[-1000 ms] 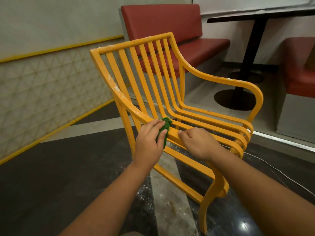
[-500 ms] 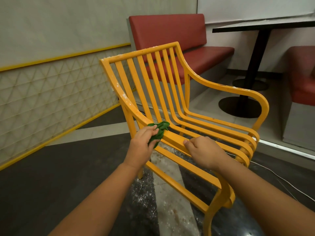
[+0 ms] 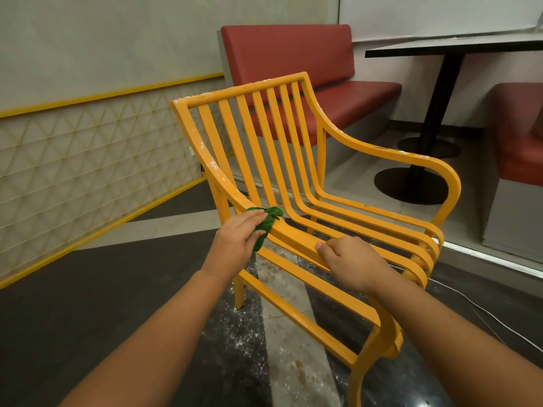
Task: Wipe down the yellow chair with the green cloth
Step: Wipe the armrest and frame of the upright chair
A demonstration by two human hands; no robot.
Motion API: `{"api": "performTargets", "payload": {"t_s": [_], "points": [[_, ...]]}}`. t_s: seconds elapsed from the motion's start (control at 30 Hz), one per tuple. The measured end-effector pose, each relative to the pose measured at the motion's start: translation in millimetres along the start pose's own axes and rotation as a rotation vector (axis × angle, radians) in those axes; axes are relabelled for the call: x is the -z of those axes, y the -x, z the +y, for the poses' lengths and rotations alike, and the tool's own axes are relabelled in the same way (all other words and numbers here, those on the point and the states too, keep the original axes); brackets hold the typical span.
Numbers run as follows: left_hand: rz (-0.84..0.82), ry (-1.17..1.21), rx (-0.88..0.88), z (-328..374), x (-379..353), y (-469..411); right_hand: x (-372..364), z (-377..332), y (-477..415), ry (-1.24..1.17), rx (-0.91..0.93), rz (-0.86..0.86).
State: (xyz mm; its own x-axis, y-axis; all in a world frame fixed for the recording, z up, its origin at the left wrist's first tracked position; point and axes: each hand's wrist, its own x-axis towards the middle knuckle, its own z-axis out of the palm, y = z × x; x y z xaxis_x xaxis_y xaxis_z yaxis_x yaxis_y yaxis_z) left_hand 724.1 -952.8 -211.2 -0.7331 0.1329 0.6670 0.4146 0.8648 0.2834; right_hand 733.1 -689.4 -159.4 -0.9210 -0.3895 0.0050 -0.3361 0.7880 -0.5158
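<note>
Head view: yellow chair [image 3: 293, 160] standing on dark floor [image 3: 88, 289], slatted back and seat, turned w/ its side toward the person. White specks showing on top rail and on near armrest. L hand [image 3: 238, 239] gripping the bunched green cloth [image 3: 266, 223], fingers lying over it and pressing it onto near armrest, approx. where the arm meets the back frame. R hand [image 3: 349, 259] holding the same armrest further fwd, fingers curling over the rail, thumb on near side. Hands apart, bare rail between them. White dust [image 3: 235, 333] lying on floor under chair. Red bench [image 3: 288, 63] and dark table [image 3: 455, 47] sitting behind. White cable [image 3: 484, 315] running along floor at right.
</note>
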Motion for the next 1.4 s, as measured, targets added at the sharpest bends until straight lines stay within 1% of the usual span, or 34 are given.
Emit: {"api": "performTargets", "payload": {"t_s": [0.13, 0.27, 0.33, 0.4, 0.5, 0.53, 0.6, 0.7, 0.8, 0.9, 1.0, 1.07, 1.13, 1.23, 1.3, 1.4], "points": [[0.008, -0.043, 0.110, 3.6, -1.1, -8.3, -0.2, -0.1, 1.0, 0.003, -0.001, 0.003], [-0.086, -0.021, 0.027, 22.4, -1.3, -3.7, 0.1, -0.9, 0.6, 0.008, -0.001, 0.003], [-0.140, -0.035, 0.023, 19.7, 6.0, -6.0, -0.2, -0.6, 0.5, 0.014, 0.000, 0.003], [-0.145, -0.085, 0.088, 8.4, 12.1, -13.4, -0.7, 0.1, 0.3, 0.017, 0.002, 0.006], [-0.126, -0.149, 0.267, -4.0, 17.9, -31.7, -0.4, 0.5, 0.5, 0.020, 0.008, 0.010], [-0.144, -0.172, 0.276, -1.7, 17.1, -36.3, -0.4, 0.4, 0.5, 0.023, 0.009, 0.011], [-0.205, -0.205, 0.205, 13.5, 13.6, -40.6, -0.2, 0.1, 0.7, 0.031, 0.009, 0.010], [-0.267, -0.166, 0.054, 36.1, 8.7, -35.7, 0.8, -0.1, 0.3, 0.024, 0.006, 0.004], [-0.297, -0.137, 0.044, 29.9, 13.7, -41.2, 1.3, -0.4, -0.3, 0.010, 0.007, 0.000], [-0.234, -0.206, 0.145, 7.1, 14.8, -49.3, 0.9, -0.1, -1.0, 0.001, 0.002, -0.002], [-0.145, -0.215, 0.232, 6.7, 8.3, -46.0, 0.8, 1.1, -0.9, -0.008, 0.004, 0.002], [-0.124, -0.149, 0.217, 16.3, 3.3, -36.7, 1.0, 1.6, -0.8, -0.011, 0.005, 0.001], [-0.146, -0.076, 0.153, 22.9, 3.0, -23.6, 1.1, 1.6, -0.7, -0.010, 0.005, -0.001], [-0.206, -0.078, 0.086, 12.3, 11.5, -20.8, 0.5, 1.9, -0.6, -0.005, 0.011, 0.007], [-0.203, -0.151, 0.123, -3.5, 15.2, -28.2, 0.0, 2.0, -0.4, 0.004, 0.015, 0.009], [-0.123, -0.234, 0.250, -10.7, 13.3, -38.2, -0.4, 2.3, 0.1, 0.008, 0.017, 0.015]]}}
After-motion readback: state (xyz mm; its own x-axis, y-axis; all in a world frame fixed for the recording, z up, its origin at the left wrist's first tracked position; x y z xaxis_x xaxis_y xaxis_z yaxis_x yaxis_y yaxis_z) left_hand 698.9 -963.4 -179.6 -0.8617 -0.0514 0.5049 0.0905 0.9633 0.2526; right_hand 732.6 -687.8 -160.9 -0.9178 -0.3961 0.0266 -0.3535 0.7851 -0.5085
